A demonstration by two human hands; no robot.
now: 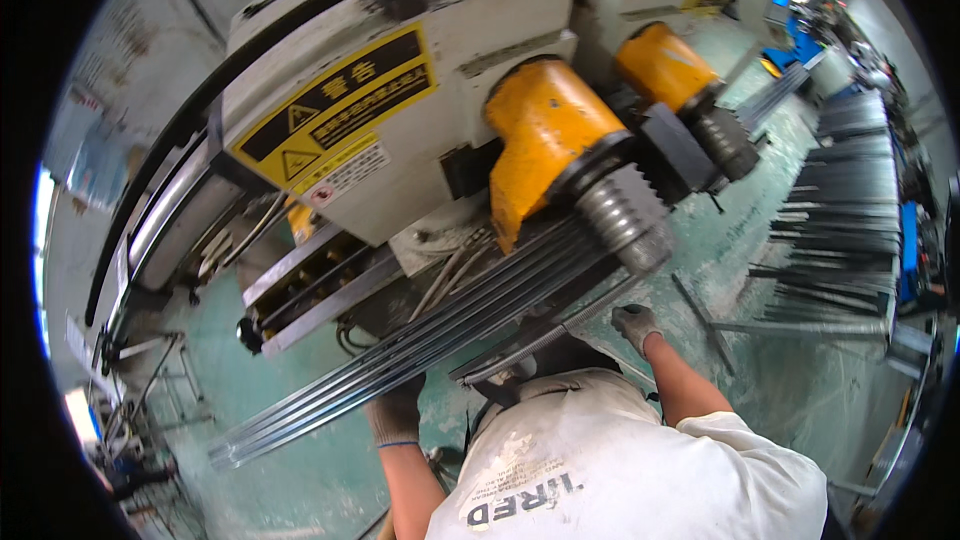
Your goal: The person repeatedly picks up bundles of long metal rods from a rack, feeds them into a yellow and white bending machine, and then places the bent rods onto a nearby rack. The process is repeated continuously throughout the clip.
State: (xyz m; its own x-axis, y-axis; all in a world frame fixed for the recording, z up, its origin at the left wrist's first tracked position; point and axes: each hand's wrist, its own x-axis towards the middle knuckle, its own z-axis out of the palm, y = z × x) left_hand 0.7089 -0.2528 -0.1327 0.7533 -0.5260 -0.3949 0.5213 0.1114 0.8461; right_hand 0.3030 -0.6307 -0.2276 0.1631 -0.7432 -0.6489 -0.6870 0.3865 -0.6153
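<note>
Several long, thin metal tubes lie side by side, slanting from the lower left up to the machine's ribbed metal roller. My left hand, in a knitted work glove with a dark coating, grips the bundle from its near side; the fingers are hidden beneath the tubes. My right hand, gloved too, is held out to my right, below the roller and apart from the tubes. Its fingers are curled, and nothing shows in them. A spring-wrapped hose or rod runs in front of my waist.
The white machine bears a yellow warning sign and orange guards, with a second orange guard farther along. A rack stacked with metal tubes stands at right. A metal bar shows beside it above the green floor.
</note>
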